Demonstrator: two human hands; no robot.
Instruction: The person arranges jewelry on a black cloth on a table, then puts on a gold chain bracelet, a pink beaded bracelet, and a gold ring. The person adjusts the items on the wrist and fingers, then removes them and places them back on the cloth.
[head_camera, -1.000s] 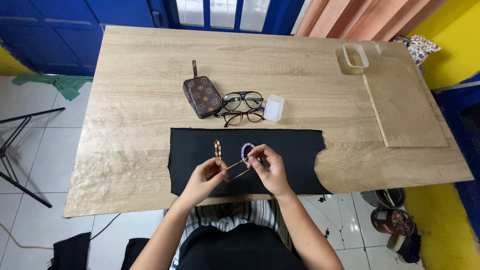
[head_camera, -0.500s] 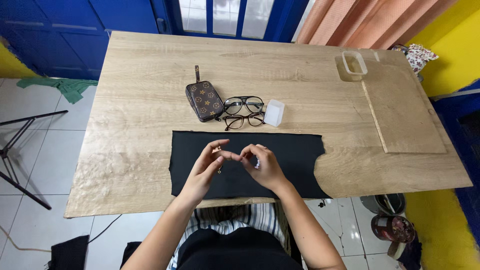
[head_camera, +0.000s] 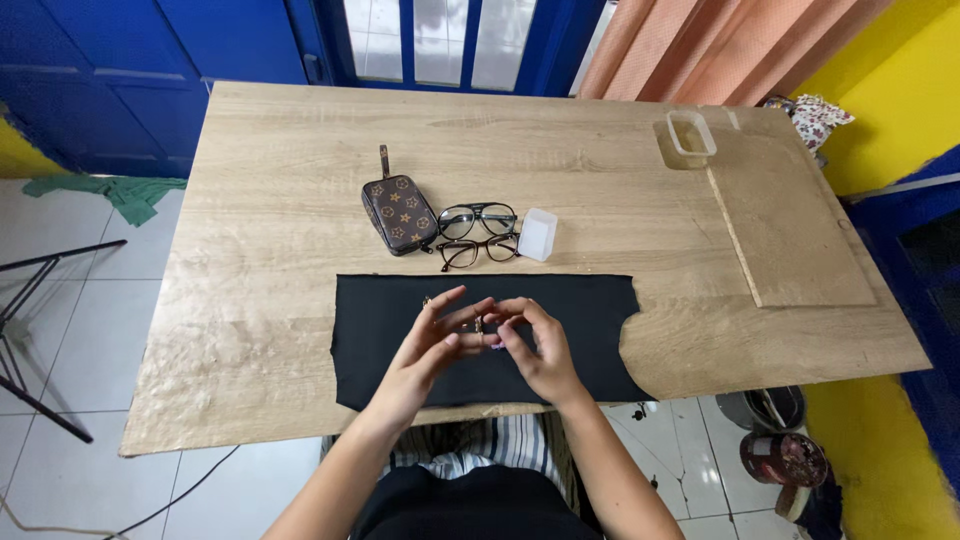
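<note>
Together, left hand (head_camera: 425, 350) and right hand (head_camera: 535, 350) pinch a tiny metal piece (head_camera: 479, 324) between them; loosened fingertips could drop it onto the black cloth (head_camera: 590, 310) below

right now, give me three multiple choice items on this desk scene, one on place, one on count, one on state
1. Where does the brown pouch lie?
A. left of the glasses
B. on the black cloth
C. on the floor

2. How many pairs of glasses are there?
A. one
B. two
C. four

3. How are the hands?
A. apart at the table's edges
B. together over the black cloth
C. under the table

Key: 1 A, the pouch touches the frames' left side; 2 B, two frames lie stacked; 3 B, left hand and right hand meet fingertip to fingertip.
</note>
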